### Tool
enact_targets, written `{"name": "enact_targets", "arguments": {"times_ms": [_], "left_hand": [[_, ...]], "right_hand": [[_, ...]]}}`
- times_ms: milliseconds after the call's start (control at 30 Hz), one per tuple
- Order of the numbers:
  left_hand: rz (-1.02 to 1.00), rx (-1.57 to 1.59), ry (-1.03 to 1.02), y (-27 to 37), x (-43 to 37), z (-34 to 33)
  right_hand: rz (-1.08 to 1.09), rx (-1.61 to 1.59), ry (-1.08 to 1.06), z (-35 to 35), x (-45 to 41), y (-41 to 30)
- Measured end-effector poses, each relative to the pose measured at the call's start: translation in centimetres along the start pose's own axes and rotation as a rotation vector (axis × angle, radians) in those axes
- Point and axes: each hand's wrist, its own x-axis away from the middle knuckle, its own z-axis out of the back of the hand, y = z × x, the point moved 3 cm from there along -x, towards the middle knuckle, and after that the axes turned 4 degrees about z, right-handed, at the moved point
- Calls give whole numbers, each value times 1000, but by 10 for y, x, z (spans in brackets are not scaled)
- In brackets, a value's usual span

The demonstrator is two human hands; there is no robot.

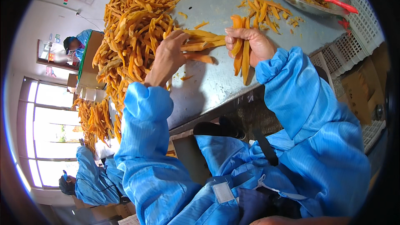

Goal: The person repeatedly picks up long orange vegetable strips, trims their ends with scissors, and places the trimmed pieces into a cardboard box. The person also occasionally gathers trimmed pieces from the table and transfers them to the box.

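Orange dried strips, probably sweet potato, form a large heap [137, 22] on the metal table [215, 78]. My left hand [170, 53] rests at the heap's right edge, over several strips [203, 40] that stretch toward my other hand; whether its fingers grip any is hidden. My right hand [250, 43] is closed around a small bunch of strips [242, 56], whose ends hang below the fist and stick out above it. Beyond that hand lies a loose scatter of smaller strips and scraps [265, 9].
A metal bowl [300, 3] of pieces stands at the upper right, with red-handled shears [339, 1] across its rim. White plastic crates [359, 34] are beside the table. Two people in blue, one upper left [82, 39], one lower left [93, 178], are near further strips.
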Motion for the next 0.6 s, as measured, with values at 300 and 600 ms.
{"name": "enact_targets", "arguments": {"times_ms": [300, 600], "left_hand": [[-45, -117, 120, 2, 30, -18], [186, 401, 165, 18, -4, 12]], "right_hand": [[-20, -23, -51, -1, 3, -1], [68, 17, 22, -13, 3, -1]]}}
